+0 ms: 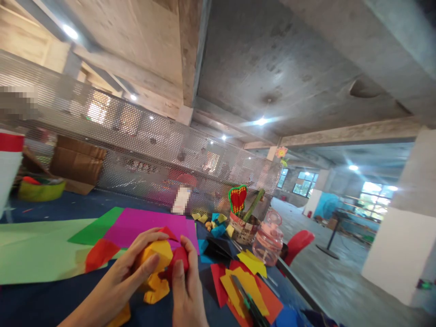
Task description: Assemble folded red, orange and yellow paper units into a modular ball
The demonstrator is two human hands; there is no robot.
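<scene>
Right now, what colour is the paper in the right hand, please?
The paper is red, shown in the head view.

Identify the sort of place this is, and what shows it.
Probably a papercraft workspace in a large, unfinished-looking building: coloured sheets spread on a table, a yellow piece in the left hand, and a bare concrete ceiling overhead.

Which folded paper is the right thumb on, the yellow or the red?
The crimson paper, pinched by the right hand; the yellow paper beside it is under the left hand's thumb.
</scene>
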